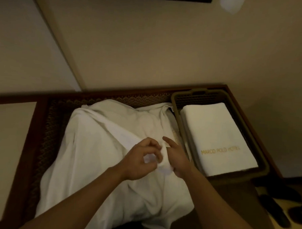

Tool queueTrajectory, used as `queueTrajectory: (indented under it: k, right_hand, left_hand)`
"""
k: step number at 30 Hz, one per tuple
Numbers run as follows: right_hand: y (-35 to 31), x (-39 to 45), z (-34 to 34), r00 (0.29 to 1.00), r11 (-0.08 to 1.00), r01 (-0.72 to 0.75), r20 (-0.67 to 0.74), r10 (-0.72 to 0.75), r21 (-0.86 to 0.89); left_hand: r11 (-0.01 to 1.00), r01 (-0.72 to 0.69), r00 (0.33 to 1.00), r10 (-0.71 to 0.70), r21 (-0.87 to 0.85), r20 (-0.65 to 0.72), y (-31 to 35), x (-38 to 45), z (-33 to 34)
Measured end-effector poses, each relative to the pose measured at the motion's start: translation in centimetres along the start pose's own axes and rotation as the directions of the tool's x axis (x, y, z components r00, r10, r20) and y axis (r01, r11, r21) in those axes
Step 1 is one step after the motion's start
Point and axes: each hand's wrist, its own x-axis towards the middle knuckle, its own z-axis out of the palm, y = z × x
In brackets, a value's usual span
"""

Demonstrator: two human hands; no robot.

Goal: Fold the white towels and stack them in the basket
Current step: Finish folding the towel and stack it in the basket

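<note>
A large white towel lies crumpled and spread over the dark patterned table. My left hand pinches a raised fold of this towel near its middle, fingers curled round the cloth. My right hand sits right beside it, gripping the same fold, with the forefinger stretched out forward. To the right stands a brown plastic basket. Inside it lies a neatly folded white towel with gold lettering near its front end.
The table has a dark wooden rim and stands against a beige wall. Dark slippers lie on the floor at the right, beyond the table's edge. Part of the towel hangs over the table's near edge.
</note>
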Motion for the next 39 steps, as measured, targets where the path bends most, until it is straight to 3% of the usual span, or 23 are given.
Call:
queueTrajectory:
  k: [2, 4, 6, 7, 9, 10, 12, 14, 16, 18, 20, 21, 23, 25, 26, 28, 30, 35, 36, 37, 39]
  right_hand:
    - [1.7, -3.5, -0.8, 0.996, 1.000, -0.012, 0.094, 0.012, 0.002]
    - [3.1, -7.3, -1.7, 0.976, 0.999, -0.033, 0.213, 0.038, -0.026]
    - [4.5, -11.0, -2.5, 0.959, 0.989, -0.108, 0.275, 0.076, 0.102]
    - [5.4, -12.3, -2.6, 0.957, 0.980, -0.135, 0.278, 0.090, 0.149]
    - [7.1, -13.9, -2.5, 0.974, 0.973, -0.124, 0.212, 0.082, 0.193]
    - [7.7, -14.8, -2.3, 0.983, 0.974, -0.099, 0.173, 0.063, 0.204]
    - [9.2, -16.5, -1.9, 0.992, 0.986, -0.027, 0.125, 0.006, 0.167]
    - [10.5, -18.6, -1.3, 0.991, 0.996, 0.084, 0.103, -0.086, 0.023]
    - [11.5, -20.4, -0.3, 0.982, 0.974, 0.190, 0.039, -0.186, -0.125]
    - [12.9, -21.4, 1.1, 0.941, 0.899, 0.318, -0.018, -0.339, -0.302]
    - [14.1, -22.5, 3.0, 0.899, 0.769, 0.347, -0.044, -0.436, -0.537]
    - [14.7, -22.9, 3.8, 0.888, 0.663, 0.307, -0.045, -0.457, -0.683]
    - [16.0, -24.4, 6.0, 0.853, 0.448, 0.166, -0.100, -0.512, -0.879]
    - [16.6, -26.1, 9.3, 0.771, 0.379, 0.202, -0.092, -0.630, -0.903]
    - [16.8, -26.9, 11.1, 0.758, 0.447, 0.301, -0.073, -0.648, -0.842]
    - [17.4, -28.5, 15.6, 0.797, 0.614, 0.426, -0.046, -0.603, -0.664]
    - [18.9, -29.5, 21.1, 0.801, 0.639, 0.454, -0.031, -0.598, -0.621]
    - [23.7, -31.7, 35.9, 0.881, 0.685, 0.439, 0.131, -0.454, -0.581]
    - [24.3, -32.1, 38.2, 0.899, 0.709, 0.424, 0.171, -0.402, -0.564]
    - [24.9, -32.6, 40.5, 0.904, 0.724, 0.425, 0.212, -0.371, -0.543]
    - [25.9, -33.7, 43.7, 0.894, 0.744, 0.448, 0.255, -0.368, -0.496]
  left_hand:
    - [0.999, 0.032, 0.997, -0.030, 0.022, -0.069, 0.6, -1.8, -0.2]
    - [0.935, 0.111, 0.992, -0.124, 0.338, 0.019, 0.1, -3.2, -0.6]
    - [0.664, 0.168, 0.921, -0.369, 0.728, 0.123, -0.4, -4.8, -0.7]
    - [0.545, 0.162, 0.881, -0.455, 0.822, 0.128, -0.4, -5.7, -0.6]
    - [0.465, 0.186, 0.854, -0.512, 0.865, 0.092, 0.6, -7.7, -0.3]
    - [0.494, 0.218, 0.868, -0.493, 0.842, 0.064, 1.4, -8.7, -0.1]
    - [0.649, 0.291, 0.889, -0.455, 0.703, 0.053, 3.5, -11.1, 0.6]
    - [0.806, 0.353, 0.884, -0.454, 0.475, 0.115, 6.4, -13.8, 1.3]
    - [0.874, 0.394, 0.861, -0.459, 0.283, 0.219, 8.8, -16.3, 2.2]
    - [0.849, 0.497, 0.804, -0.528, 0.177, 0.273, 10.0, -18.5, 3.1]
    - [0.768, 0.624, 0.719, -0.636, 0.141, 0.280, 10.3, -21.1, 3.0]
    - [0.697, 0.706, 0.645, -0.706, 0.127, 0.293, 10.3, -22.3, 2.6]
    - [0.495, 0.861, 0.433, -0.832, 0.115, 0.346, 9.0, -25.5, 0.9]
    - [0.356, 0.931, 0.322, -0.904, 0.077, 0.281, 7.2, -29.9, -2.0]
    - [0.333, 0.941, 0.311, -0.921, 0.058, 0.234, 6.1, -32.1, -3.5]
    - [0.334, 0.943, 0.331, -0.931, -0.006, 0.152, 4.4, -37.2, -6.7]
    - [0.344, 0.937, 0.347, -0.935, -0.056, 0.070, 3.0, -43.1, -10.3]
    - [0.162, 0.976, 0.169, -0.985, -0.142, 0.040, -0.3, -59.9, -19.5]
    - [0.164, 0.973, 0.168, -0.986, -0.162, 0.013, -1.0, -62.9, -20.7]
    - [0.185, 0.963, 0.185, -0.983, -0.194, -0.020, -1.1, -65.5, -21.8]
    - [0.330, 0.914, 0.311, -0.943, -0.237, -0.116, -0.5, -68.3, -23.3]
